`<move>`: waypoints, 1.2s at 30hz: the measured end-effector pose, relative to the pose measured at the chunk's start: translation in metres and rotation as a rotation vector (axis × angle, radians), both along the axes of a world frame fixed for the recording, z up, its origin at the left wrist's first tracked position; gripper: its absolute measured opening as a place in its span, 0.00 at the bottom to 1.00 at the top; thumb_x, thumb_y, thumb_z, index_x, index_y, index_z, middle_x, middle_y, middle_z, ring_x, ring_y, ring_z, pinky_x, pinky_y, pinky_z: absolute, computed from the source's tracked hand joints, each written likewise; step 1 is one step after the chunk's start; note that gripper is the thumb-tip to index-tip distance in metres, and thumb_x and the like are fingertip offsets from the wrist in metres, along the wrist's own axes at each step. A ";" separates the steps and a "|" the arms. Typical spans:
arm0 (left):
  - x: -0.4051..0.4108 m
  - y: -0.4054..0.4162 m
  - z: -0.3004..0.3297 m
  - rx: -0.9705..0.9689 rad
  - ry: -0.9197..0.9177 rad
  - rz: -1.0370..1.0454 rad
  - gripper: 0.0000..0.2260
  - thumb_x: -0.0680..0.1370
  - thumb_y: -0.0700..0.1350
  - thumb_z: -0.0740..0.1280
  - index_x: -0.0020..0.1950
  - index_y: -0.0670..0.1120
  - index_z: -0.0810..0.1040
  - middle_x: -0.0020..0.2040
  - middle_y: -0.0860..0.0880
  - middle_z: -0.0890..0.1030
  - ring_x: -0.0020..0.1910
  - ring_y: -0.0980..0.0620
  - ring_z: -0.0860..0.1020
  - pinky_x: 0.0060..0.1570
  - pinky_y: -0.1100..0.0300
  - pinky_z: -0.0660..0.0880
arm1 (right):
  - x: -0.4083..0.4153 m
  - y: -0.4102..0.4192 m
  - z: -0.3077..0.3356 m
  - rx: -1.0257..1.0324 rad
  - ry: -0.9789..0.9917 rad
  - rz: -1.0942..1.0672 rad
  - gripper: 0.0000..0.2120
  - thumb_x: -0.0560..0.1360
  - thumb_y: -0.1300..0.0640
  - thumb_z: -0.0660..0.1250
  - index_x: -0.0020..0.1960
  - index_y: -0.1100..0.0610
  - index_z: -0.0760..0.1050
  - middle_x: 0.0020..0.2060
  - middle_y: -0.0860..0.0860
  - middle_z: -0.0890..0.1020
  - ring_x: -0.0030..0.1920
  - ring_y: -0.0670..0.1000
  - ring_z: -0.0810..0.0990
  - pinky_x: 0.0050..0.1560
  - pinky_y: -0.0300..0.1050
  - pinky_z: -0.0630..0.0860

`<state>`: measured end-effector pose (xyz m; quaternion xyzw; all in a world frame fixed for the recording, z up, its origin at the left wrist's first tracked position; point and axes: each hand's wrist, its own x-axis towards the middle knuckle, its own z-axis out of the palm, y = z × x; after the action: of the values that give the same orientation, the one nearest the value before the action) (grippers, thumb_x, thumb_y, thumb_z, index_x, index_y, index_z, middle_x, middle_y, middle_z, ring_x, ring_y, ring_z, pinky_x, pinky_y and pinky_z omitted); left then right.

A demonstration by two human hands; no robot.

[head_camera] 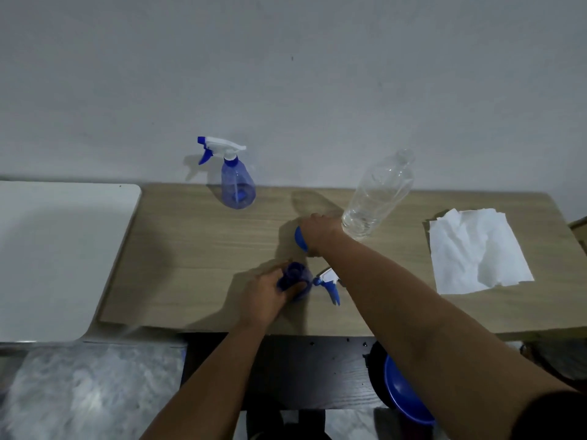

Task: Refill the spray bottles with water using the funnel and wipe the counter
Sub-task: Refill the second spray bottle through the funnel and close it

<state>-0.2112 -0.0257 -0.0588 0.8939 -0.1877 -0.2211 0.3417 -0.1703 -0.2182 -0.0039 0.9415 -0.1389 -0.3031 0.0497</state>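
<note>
Low in frame, our left hand (265, 295) grips the open spray bottle (297, 279). Our right hand (319, 231) closes on the blue funnel (300, 239) at mid-surface (203, 249).

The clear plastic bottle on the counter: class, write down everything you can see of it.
The clear plastic bottle is transparent and colourless, with a ribbed body narrowing to a neck. It stands on the wooden counter, looking tilted toward the wall in this wide-angle view. It appears nearly empty; whether a cap is on cannot be told. The right hand lies just beside its base; contact is unclear. White paper towels lie apart to its right.
</note>
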 end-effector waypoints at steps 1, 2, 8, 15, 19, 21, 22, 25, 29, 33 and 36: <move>0.000 0.000 -0.001 -0.004 0.005 0.007 0.23 0.72 0.67 0.71 0.56 0.51 0.81 0.45 0.48 0.85 0.42 0.49 0.82 0.41 0.53 0.77 | -0.001 -0.001 -0.003 0.016 -0.018 -0.001 0.32 0.76 0.57 0.74 0.76 0.56 0.66 0.70 0.58 0.73 0.70 0.63 0.75 0.61 0.62 0.75; 0.000 0.000 -0.001 -0.003 0.003 0.011 0.23 0.72 0.67 0.71 0.58 0.52 0.81 0.45 0.49 0.85 0.42 0.49 0.81 0.40 0.55 0.76 | -0.002 -0.002 -0.005 0.027 -0.037 0.001 0.32 0.75 0.58 0.73 0.76 0.56 0.65 0.70 0.58 0.74 0.69 0.62 0.76 0.60 0.61 0.76; 0.000 -0.001 -0.004 -0.047 0.027 0.041 0.24 0.71 0.66 0.71 0.63 0.56 0.79 0.45 0.53 0.85 0.44 0.51 0.82 0.44 0.53 0.79 | -0.009 -0.006 -0.006 0.083 -0.099 -0.017 0.34 0.75 0.55 0.74 0.77 0.53 0.63 0.69 0.56 0.74 0.66 0.61 0.78 0.53 0.56 0.75; -0.005 -0.005 0.006 -0.019 0.036 0.029 0.18 0.72 0.65 0.71 0.48 0.51 0.81 0.40 0.52 0.83 0.41 0.50 0.82 0.43 0.53 0.78 | -0.007 -0.013 0.048 0.550 -0.402 -0.315 0.37 0.69 0.50 0.81 0.74 0.52 0.72 0.69 0.56 0.76 0.65 0.59 0.77 0.59 0.51 0.78; -0.013 -0.008 0.015 -0.032 0.027 0.067 0.15 0.73 0.59 0.72 0.49 0.49 0.81 0.44 0.49 0.85 0.43 0.49 0.81 0.45 0.52 0.78 | -0.030 -0.004 0.081 0.839 -0.693 -0.543 0.32 0.65 0.50 0.85 0.62 0.55 0.74 0.54 0.52 0.80 0.46 0.55 0.80 0.39 0.47 0.78; -0.014 -0.007 0.017 -0.032 0.024 0.046 0.14 0.74 0.57 0.73 0.50 0.48 0.81 0.44 0.48 0.85 0.44 0.47 0.82 0.46 0.52 0.78 | -0.047 0.003 0.088 0.932 -0.782 -0.580 0.27 0.65 0.53 0.85 0.56 0.58 0.74 0.49 0.54 0.81 0.43 0.57 0.81 0.40 0.48 0.81; -0.015 -0.006 0.018 -0.063 0.045 0.037 0.14 0.74 0.55 0.74 0.51 0.47 0.81 0.45 0.48 0.85 0.45 0.47 0.82 0.48 0.51 0.78 | -0.055 0.006 0.089 0.970 -0.811 -0.577 0.26 0.66 0.55 0.85 0.54 0.60 0.74 0.50 0.56 0.82 0.45 0.58 0.82 0.44 0.49 0.82; -0.016 -0.004 0.023 -0.152 0.101 0.045 0.10 0.74 0.50 0.75 0.51 0.47 0.82 0.44 0.50 0.85 0.45 0.50 0.82 0.46 0.54 0.77 | -0.081 0.018 0.085 1.068 -0.864 -0.560 0.22 0.66 0.60 0.85 0.52 0.61 0.76 0.53 0.60 0.84 0.46 0.51 0.83 0.48 0.47 0.81; -0.018 -0.003 0.030 -0.213 0.129 0.068 0.08 0.73 0.48 0.76 0.44 0.53 0.78 0.34 0.57 0.79 0.37 0.54 0.78 0.36 0.60 0.69 | -0.107 0.029 0.071 1.141 -0.897 -0.540 0.30 0.67 0.62 0.84 0.66 0.56 0.78 0.62 0.52 0.81 0.57 0.48 0.82 0.57 0.37 0.79; -0.017 -0.004 0.032 -0.221 0.167 0.057 0.09 0.74 0.49 0.75 0.51 0.49 0.81 0.37 0.54 0.82 0.39 0.52 0.80 0.39 0.56 0.73 | -0.117 0.037 0.060 1.189 -0.910 -0.543 0.41 0.68 0.63 0.83 0.78 0.56 0.71 0.69 0.51 0.77 0.67 0.49 0.79 0.68 0.40 0.76; -0.018 -0.005 0.032 -0.219 0.183 0.063 0.12 0.75 0.49 0.75 0.56 0.48 0.82 0.45 0.49 0.85 0.46 0.49 0.83 0.49 0.51 0.78 | -0.120 0.041 0.055 1.137 -0.972 -0.512 0.39 0.67 0.64 0.84 0.75 0.58 0.74 0.70 0.54 0.77 0.70 0.51 0.77 0.72 0.47 0.75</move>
<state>-0.2287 -0.0308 -0.0270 0.8330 -0.1504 -0.2687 0.4596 -0.2900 -0.1777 0.0506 0.7881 -0.1812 0.1157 -0.5768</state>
